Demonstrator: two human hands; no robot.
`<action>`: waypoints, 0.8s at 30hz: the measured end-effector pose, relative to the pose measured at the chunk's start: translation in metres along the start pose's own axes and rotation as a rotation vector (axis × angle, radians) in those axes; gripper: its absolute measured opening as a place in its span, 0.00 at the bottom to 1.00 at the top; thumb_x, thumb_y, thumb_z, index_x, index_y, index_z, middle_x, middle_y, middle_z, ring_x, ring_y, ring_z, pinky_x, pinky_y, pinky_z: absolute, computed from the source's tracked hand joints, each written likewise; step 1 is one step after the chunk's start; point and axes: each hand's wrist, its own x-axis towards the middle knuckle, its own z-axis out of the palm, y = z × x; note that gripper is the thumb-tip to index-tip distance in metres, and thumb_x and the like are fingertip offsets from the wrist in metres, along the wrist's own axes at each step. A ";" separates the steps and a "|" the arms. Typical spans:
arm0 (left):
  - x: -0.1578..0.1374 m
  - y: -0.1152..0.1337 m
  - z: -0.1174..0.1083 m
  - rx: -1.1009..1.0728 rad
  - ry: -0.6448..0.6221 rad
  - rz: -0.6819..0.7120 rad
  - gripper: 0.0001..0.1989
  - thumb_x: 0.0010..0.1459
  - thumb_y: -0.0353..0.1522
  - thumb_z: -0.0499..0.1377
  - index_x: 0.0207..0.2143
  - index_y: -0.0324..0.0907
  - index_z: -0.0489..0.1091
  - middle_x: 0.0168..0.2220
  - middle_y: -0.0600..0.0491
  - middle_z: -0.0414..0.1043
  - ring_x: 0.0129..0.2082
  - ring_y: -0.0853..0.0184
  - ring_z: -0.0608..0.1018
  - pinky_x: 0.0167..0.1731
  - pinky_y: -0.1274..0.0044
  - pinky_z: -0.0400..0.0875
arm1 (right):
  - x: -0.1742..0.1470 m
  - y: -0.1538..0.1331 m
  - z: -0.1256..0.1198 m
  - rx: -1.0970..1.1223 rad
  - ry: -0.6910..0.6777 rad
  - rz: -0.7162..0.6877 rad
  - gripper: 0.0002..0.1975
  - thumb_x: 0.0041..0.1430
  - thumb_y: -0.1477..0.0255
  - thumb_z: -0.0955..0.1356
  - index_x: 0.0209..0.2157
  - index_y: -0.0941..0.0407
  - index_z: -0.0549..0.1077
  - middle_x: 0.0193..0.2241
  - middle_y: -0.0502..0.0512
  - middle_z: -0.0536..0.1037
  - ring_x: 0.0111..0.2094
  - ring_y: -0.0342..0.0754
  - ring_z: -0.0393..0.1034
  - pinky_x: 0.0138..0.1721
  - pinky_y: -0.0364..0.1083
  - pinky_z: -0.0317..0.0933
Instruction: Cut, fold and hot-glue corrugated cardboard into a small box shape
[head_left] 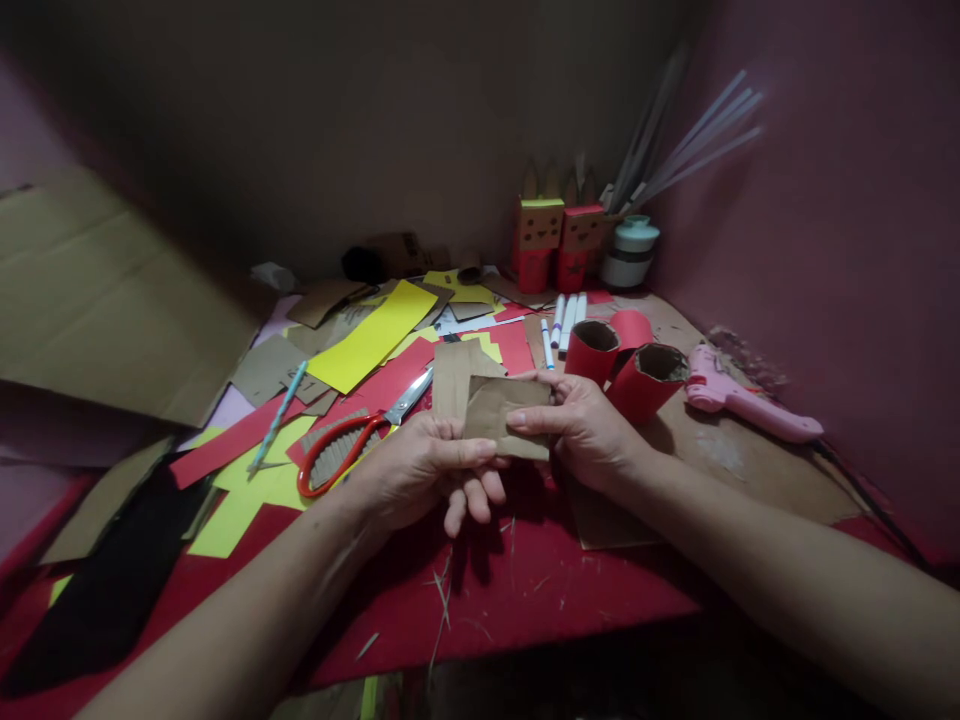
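Observation:
A small brown piece of cardboard (499,402) is held up over the front of the table between both hands. My left hand (442,460) pinches its lower left corner with the thumb on top, the other fingers curled below. My right hand (581,420) grips its right side, thumb lying flat across the face. Behind it lies a paler cardboard strip (450,375). Scissors with red handles (341,455) rest just left of my left hand. Red-covered cardboard tubes (649,385) stand beyond my right hand.
Yellow paper (375,335) and red scraps cover the table's left half. A pink glue gun (750,400) lies at right. Markers (568,320), two cardboard figures (540,240) and a lidded jar (631,250) are further back. A large cardboard sheet (112,300) leans at left.

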 end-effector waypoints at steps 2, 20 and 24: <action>-0.001 0.002 -0.001 -0.009 -0.022 -0.006 0.11 0.51 0.33 0.63 0.25 0.30 0.76 0.21 0.43 0.78 0.14 0.67 0.76 0.09 0.83 0.68 | 0.001 0.001 -0.002 0.022 -0.014 -0.010 0.18 0.41 0.77 0.76 0.37 0.59 0.74 0.26 0.50 0.79 0.21 0.43 0.73 0.18 0.39 0.66; 0.007 -0.012 0.011 -0.046 0.114 0.067 0.05 0.49 0.29 0.65 0.26 0.34 0.75 0.17 0.52 0.73 0.11 0.75 0.70 0.07 0.88 0.63 | 0.000 0.002 0.009 0.019 0.001 0.002 0.20 0.39 0.75 0.77 0.37 0.59 0.72 0.24 0.48 0.77 0.19 0.40 0.69 0.18 0.38 0.64; 0.008 -0.013 0.014 -0.084 0.142 0.086 0.05 0.48 0.29 0.66 0.27 0.34 0.76 0.16 0.52 0.73 0.10 0.74 0.70 0.06 0.86 0.63 | 0.001 0.003 0.008 0.000 -0.023 0.025 0.20 0.42 0.72 0.76 0.39 0.58 0.71 0.19 0.45 0.74 0.11 0.38 0.62 0.09 0.37 0.54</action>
